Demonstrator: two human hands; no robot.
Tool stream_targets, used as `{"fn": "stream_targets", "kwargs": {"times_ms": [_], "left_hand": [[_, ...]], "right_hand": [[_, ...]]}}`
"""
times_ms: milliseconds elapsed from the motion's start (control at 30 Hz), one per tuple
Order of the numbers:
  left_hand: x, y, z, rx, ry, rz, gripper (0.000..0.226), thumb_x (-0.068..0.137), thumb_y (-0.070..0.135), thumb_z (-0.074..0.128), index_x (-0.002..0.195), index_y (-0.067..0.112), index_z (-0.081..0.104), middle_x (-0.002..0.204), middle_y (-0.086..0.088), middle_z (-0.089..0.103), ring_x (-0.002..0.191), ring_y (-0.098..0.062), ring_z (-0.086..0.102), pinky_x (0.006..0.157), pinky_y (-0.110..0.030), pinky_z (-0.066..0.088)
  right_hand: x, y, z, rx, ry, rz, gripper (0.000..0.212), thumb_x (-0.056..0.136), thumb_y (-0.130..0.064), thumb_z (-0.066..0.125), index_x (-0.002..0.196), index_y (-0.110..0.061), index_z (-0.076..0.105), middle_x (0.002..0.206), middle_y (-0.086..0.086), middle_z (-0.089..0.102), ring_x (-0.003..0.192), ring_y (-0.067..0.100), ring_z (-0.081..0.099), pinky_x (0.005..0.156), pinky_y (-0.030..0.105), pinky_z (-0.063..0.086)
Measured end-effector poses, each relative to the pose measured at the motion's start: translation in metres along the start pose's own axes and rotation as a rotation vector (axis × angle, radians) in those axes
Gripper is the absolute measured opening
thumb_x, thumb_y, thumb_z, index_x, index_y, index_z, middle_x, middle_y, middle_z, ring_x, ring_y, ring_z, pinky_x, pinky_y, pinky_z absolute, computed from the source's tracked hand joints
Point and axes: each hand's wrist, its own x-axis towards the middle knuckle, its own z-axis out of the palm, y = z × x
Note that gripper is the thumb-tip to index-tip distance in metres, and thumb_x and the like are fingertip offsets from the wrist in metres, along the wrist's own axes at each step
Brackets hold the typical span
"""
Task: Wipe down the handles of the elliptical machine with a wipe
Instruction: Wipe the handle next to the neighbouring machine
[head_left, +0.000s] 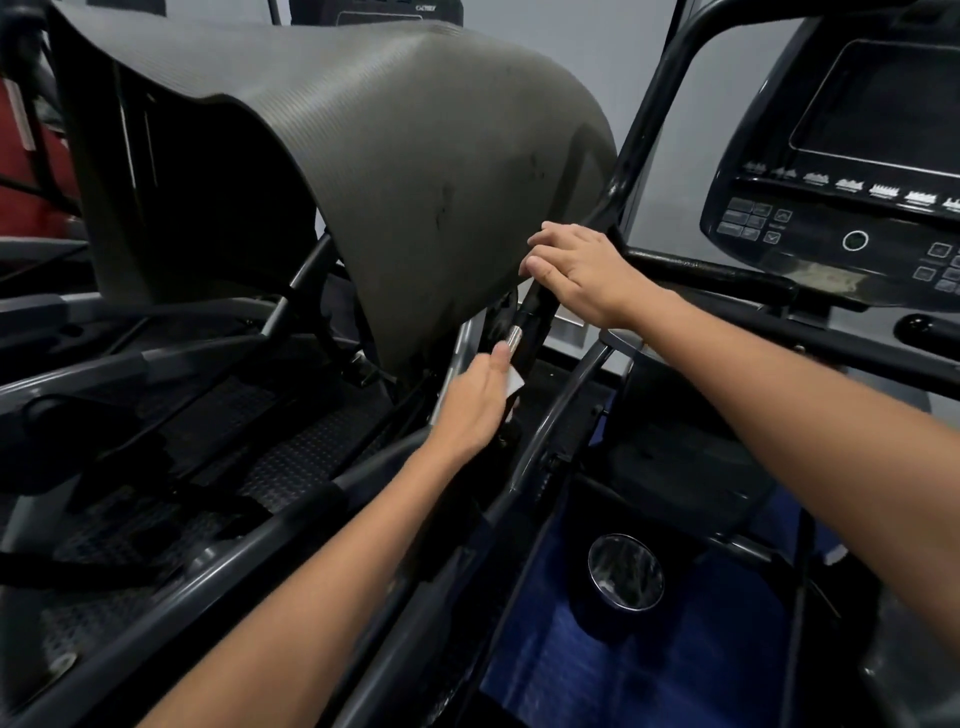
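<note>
Looks mid-job: left hand (475, 402) pinches the small white wipe (514, 382) against the black tubular handle (535, 312), right hand (579, 273) curled around it higher up; other handles probably still left.

Ribbed matt foam mat (395, 130); glossy black handle (535, 306).

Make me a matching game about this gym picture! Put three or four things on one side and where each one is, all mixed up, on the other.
Things:
1. wipe
2. right hand
3. gray mat
4. console screen

Places:
A. draped over the machine, upper left
B. top right corner
C. in the left hand, against the black handle
D. gripping the handle higher up, at the mat's edge

Pairs: 1-C, 2-D, 3-A, 4-B
</note>
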Motion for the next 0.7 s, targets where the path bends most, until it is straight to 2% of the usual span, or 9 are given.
{"fn": "stream_targets", "kwargs": {"times_ms": [67, 200, 267, 367, 467, 533, 567, 633, 700], "left_hand": [[-0.019, -0.021, -0.004, 0.02, -0.054, 0.025, 0.058, 0.101, 0.059, 0.031, 0.087, 0.009, 0.056, 0.082, -0.004, 0.069, 0.079, -0.016, 0.065, 0.075, -0.033, 0.047], [-0.047, -0.058, -0.006, 0.2, -0.111, 0.07, 0.035, 0.096, 0.05, 0.053, 0.104, 0.017, 0.044, 0.092, 0.006, 0.061, 0.088, -0.016, 0.061, 0.076, -0.032, 0.046], [-0.05, -0.059, 0.002, 0.26, -0.013, 0.112, 0.039, 0.095, 0.042, 0.059, 0.114, 0.013, 0.043, 0.106, -0.001, 0.059, 0.099, -0.022, 0.059, 0.079, -0.029, 0.043], [-0.034, -0.041, 0.019, 0.367, 0.135, 0.184, 0.06, 0.093, 0.043, 0.062, 0.133, 0.004, 0.04, 0.126, -0.011, 0.056, 0.112, -0.026, 0.057, 0.09, -0.033, 0.049], [-0.007, -0.015, 0.023, 0.436, 0.178, 0.204, 0.059, 0.093, 0.046, 0.061, 0.127, 0.003, 0.042, 0.118, -0.014, 0.06, 0.101, -0.031, 0.062, 0.079, -0.036, 0.049], [0.012, -0.001, 0.015, 0.363, 0.108, 0.195, 0.05, 0.093, 0.049, 0.061, 0.113, 0.007, 0.044, 0.103, -0.01, 0.064, 0.087, -0.029, 0.062, 0.069, -0.033, 0.043], [0.022, 0.005, 0.009, 0.291, 0.021, 0.158, 0.047, 0.093, 0.052, 0.06, 0.106, 0.009, 0.045, 0.095, -0.005, 0.065, 0.082, -0.024, 0.062, 0.067, -0.031, 0.041], [0.038, 0.01, -0.005, 0.111, -0.189, 0.078, 0.051, 0.093, 0.058, 0.056, 0.095, 0.007, 0.055, 0.085, -0.002, 0.07, 0.079, -0.018, 0.067, 0.073, -0.033, 0.05], [0.039, 0.008, -0.011, -0.126, -0.338, -0.001, 0.063, 0.094, 0.065, 0.046, 0.09, 0.004, 0.065, 0.086, -0.012, 0.073, 0.078, -0.022, 0.07, 0.082, -0.042, 0.054]], "right_hand": [[0.0, 0.0, 0.004, 0.036, 0.031, 0.025, 0.048, 0.106, -0.044, 0.022, 0.117, -0.029, 0.066, 0.139, -0.005, 0.051, 0.146, 0.021, 0.027, 0.118, 0.038, 0.017], [0.0, -0.006, 0.012, 0.045, 0.118, 0.049, 0.051, 0.103, -0.045, 0.021, 0.108, -0.026, 0.068, 0.119, -0.005, 0.059, 0.133, 0.023, 0.041, 0.114, 0.039, 0.025], [0.0, -0.009, 0.014, 0.021, 0.163, 0.045, 0.054, 0.102, -0.047, 0.019, 0.105, -0.025, 0.068, 0.111, -0.003, 0.06, 0.122, 0.022, 0.047, 0.111, 0.038, 0.028], [0.002, -0.007, 0.014, -0.008, 0.151, 0.043, 0.054, 0.101, -0.047, 0.018, 0.107, -0.027, 0.068, 0.11, -0.004, 0.06, 0.121, 0.022, 0.047, 0.11, 0.036, 0.029], [0.005, -0.001, 0.007, -0.043, 0.089, 0.023, 0.055, 0.101, -0.051, 0.015, 0.108, -0.033, 0.067, 0.11, -0.008, 0.059, 0.119, 0.019, 0.049, 0.109, 0.036, 0.03], [0.007, 0.002, 0.002, -0.032, 0.027, 0.034, 0.049, 0.104, -0.048, 0.019, 0.11, -0.037, 0.066, 0.112, -0.009, 0.059, 0.125, 0.017, 0.045, 0.11, 0.035, 0.025], [0.009, 0.002, 0.0, -0.02, 0.001, 0.039, 0.046, 0.106, -0.045, 0.021, 0.111, -0.037, 0.067, 0.113, -0.009, 0.059, 0.127, 0.017, 0.043, 0.11, 0.034, 0.022], [0.011, 0.001, -0.003, -0.007, -0.015, 0.041, 0.044, 0.107, -0.041, 0.024, 0.112, -0.037, 0.067, 0.114, -0.008, 0.059, 0.129, 0.018, 0.043, 0.11, 0.035, 0.021], [0.012, 0.0, -0.003, -0.009, -0.01, 0.05, 0.044, 0.107, -0.041, 0.025, 0.112, -0.036, 0.068, 0.115, -0.007, 0.06, 0.129, 0.018, 0.043, 0.111, 0.035, 0.021]]}}
